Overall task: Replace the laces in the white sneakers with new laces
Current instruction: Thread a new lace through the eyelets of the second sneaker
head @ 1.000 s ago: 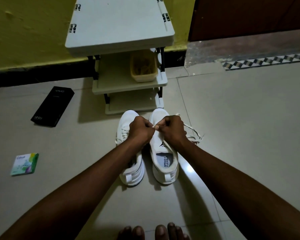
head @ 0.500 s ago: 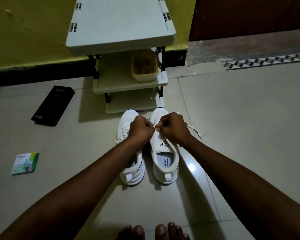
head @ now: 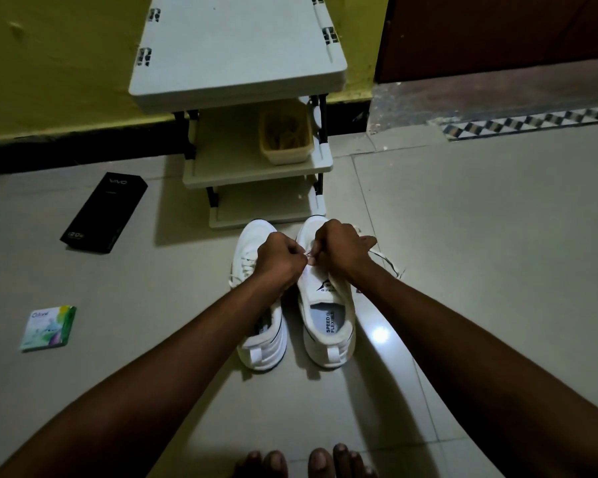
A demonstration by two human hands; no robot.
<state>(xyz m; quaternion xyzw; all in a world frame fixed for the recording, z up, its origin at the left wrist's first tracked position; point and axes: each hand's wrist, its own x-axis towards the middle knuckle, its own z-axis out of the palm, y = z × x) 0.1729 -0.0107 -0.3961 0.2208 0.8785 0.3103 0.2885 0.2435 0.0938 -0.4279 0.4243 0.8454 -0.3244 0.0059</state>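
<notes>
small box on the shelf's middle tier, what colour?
Yellow, seen in the head view: the small box on the middle tier of the shelf.

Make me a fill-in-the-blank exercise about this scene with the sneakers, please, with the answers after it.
1. The left hand and the right hand both pinch a white ___ above the right sneaker.
2. The yellow basket stands on the ___ shelf of the rack.
3. The black box lies on the floor, to the ___ of the left sneaker.
Missing words: lace; middle; left.
</notes>
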